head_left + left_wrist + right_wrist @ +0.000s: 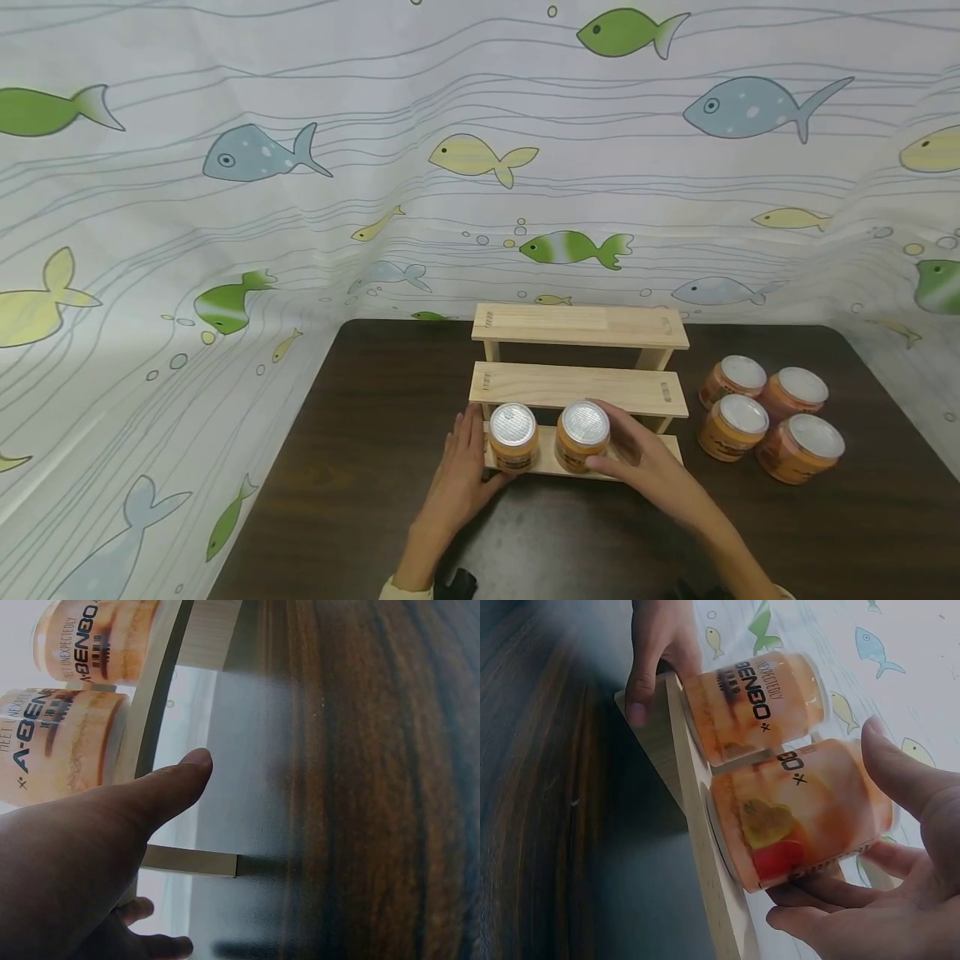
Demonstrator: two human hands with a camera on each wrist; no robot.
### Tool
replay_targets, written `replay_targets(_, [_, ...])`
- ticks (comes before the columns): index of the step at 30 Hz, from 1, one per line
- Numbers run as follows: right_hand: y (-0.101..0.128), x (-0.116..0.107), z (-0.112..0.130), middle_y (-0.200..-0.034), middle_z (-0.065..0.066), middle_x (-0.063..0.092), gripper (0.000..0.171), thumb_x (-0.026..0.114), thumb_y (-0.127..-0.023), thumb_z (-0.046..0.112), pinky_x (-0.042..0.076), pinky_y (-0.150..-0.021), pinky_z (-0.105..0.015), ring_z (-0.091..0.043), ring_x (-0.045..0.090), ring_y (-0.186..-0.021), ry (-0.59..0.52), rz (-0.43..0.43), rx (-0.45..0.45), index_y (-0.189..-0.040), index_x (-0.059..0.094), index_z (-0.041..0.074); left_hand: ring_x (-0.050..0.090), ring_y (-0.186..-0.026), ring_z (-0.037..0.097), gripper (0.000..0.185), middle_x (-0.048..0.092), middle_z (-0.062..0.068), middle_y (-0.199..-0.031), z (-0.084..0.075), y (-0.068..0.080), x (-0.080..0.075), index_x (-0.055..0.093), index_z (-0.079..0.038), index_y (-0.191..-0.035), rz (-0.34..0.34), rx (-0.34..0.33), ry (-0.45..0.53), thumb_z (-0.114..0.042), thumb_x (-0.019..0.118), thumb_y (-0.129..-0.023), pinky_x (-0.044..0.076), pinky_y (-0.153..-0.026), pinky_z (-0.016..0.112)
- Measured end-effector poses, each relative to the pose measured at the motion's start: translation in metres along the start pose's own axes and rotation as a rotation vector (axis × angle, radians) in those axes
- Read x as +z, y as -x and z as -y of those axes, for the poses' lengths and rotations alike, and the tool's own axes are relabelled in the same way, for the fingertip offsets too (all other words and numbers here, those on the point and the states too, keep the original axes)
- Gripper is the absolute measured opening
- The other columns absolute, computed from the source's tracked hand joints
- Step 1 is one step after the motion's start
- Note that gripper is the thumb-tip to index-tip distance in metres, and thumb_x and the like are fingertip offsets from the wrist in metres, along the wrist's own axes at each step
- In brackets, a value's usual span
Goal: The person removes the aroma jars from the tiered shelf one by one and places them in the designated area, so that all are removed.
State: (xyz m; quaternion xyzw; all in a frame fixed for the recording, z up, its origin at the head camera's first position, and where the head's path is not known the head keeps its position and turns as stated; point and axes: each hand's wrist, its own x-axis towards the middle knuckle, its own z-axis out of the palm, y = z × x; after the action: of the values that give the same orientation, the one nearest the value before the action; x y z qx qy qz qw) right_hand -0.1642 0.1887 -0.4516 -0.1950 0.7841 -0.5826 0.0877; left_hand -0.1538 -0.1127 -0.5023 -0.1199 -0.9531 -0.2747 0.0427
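Note:
Two orange-labelled cans with silver lids stand side by side on the lowest step of a three-tier wooden rack (577,383). My left hand (459,479) lies beside the left can (513,450), fingers stretched along the rack's left end and thumb at the front edge. In the left wrist view, that thumb (176,787) extends past the plank below the cans. My right hand (648,467) holds the right can (573,450) from its right side, fingers behind and thumb in front. In the right wrist view, its fingers (832,896) curve along this can's (802,817) side.
Several more cans (742,414) of the same kind stand grouped on the dark wooden table (360,433), right of the rack. A white fish-patterned cloth (420,108) hangs behind the table and along its sides.

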Motion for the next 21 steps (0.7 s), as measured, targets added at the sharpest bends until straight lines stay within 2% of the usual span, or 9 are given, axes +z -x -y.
replay_targets(2, [-0.002, 0.002, -0.001, -0.17, -0.023, 0.044, 0.08, 0.08, -0.102, 0.017, 0.04, -0.125, -0.032, -0.053, 0.034, -0.16, 0.011, -0.004, 0.0, -0.17, 0.039, 0.01, 0.031, -0.161, 0.056, 0.113, 0.026, 0.03, -0.177, 0.0, 0.0, 0.0, 0.023, 0.008, -0.171, 0.0, -0.002, -0.001, -0.024, 0.095, -0.089, 0.036, -0.124, 0.071])
replay_targets(4, [-0.004, 0.004, -0.003, -0.171, -0.022, 0.043, 0.081, 0.081, -0.102, 0.018, 0.04, -0.126, -0.05, -0.051, 0.035, -0.16, 0.005, -0.004, 0.011, -0.171, 0.038, 0.013, 0.031, -0.161, 0.055, 0.114, 0.025, 0.03, -0.177, 0.0, 0.0, 0.001, 0.022, 0.008, -0.171, 0.0, -0.001, -0.005, -0.023, 0.095, -0.089, 0.036, -0.124, 0.071])
replay_targets(6, [-0.008, 0.007, -0.005, -0.171, -0.023, 0.043, 0.083, 0.081, -0.102, 0.017, 0.039, -0.125, -0.055, -0.051, 0.037, -0.16, -0.013, 0.002, 0.018, -0.172, 0.037, 0.012, 0.031, -0.161, 0.056, 0.113, 0.026, 0.031, -0.177, 0.0, 0.001, 0.001, 0.022, 0.008, -0.17, -0.001, 0.001, -0.011, -0.022, 0.095, -0.089, 0.037, -0.124, 0.071])
replay_targets(8, [-0.011, 0.009, -0.008, -0.171, -0.022, 0.043, 0.084, 0.082, -0.101, 0.017, 0.045, -0.124, -0.044, -0.05, 0.039, -0.159, -0.039, 0.005, 0.026, -0.172, 0.036, 0.013, 0.032, -0.161, 0.056, 0.113, 0.026, 0.031, -0.177, 0.0, 0.001, 0.001, 0.023, 0.009, -0.17, -0.002, 0.004, -0.017, -0.022, 0.095, -0.089, 0.037, -0.123, 0.071])
replay_targets(10, [-0.014, 0.012, -0.01, -0.17, -0.022, 0.044, 0.085, 0.083, -0.1, 0.016, 0.045, -0.122, -0.035, -0.049, 0.041, -0.158, -0.054, 0.002, 0.027, -0.172, 0.036, 0.013, 0.032, -0.16, 0.056, 0.112, 0.027, 0.032, -0.176, 0.0, 0.001, 0.001, 0.023, 0.009, -0.17, -0.002, 0.007, -0.022, -0.021, 0.095, -0.089, 0.038, -0.123, 0.071])
replay_targets(11, [-0.016, 0.013, -0.011, -0.169, -0.021, 0.045, 0.085, 0.083, -0.1, 0.015, 0.044, -0.121, -0.034, -0.048, 0.041, -0.157, -0.06, -0.001, 0.025, -0.171, 0.037, 0.013, 0.032, -0.16, 0.056, 0.112, 0.027, 0.032, -0.176, 0.0, 0.001, 0.001, 0.023, 0.01, -0.169, -0.002, 0.009, -0.023, -0.021, 0.095, -0.089, 0.038, -0.123, 0.071])
replay_targets(16, [-0.019, 0.017, -0.013, -0.166, -0.02, 0.049, 0.083, 0.085, -0.098, 0.015, 0.043, -0.121, -0.041, -0.047, 0.042, -0.156, -0.053, -0.02, 0.021, -0.168, 0.042, 0.013, 0.033, -0.159, 0.057, 0.112, 0.027, 0.033, -0.176, 0.0, 0.002, 0.001, 0.023, 0.01, -0.169, -0.008, 0.015, -0.026, -0.021, 0.095, -0.089, 0.038, -0.122, 0.072])
replay_targets(21, [-0.019, 0.018, -0.012, -0.159, -0.018, 0.055, 0.079, 0.085, -0.098, 0.015, 0.048, -0.113, -0.03, -0.04, 0.049, -0.15, -0.073, -0.037, 0.034, -0.166, 0.046, 0.013, 0.033, -0.16, 0.056, 0.113, 0.027, 0.032, -0.177, 0.001, 0.001, 0.002, 0.023, 0.009, -0.17, -0.011, 0.012, -0.027, -0.022, 0.095, -0.089, 0.038, -0.123, 0.071])
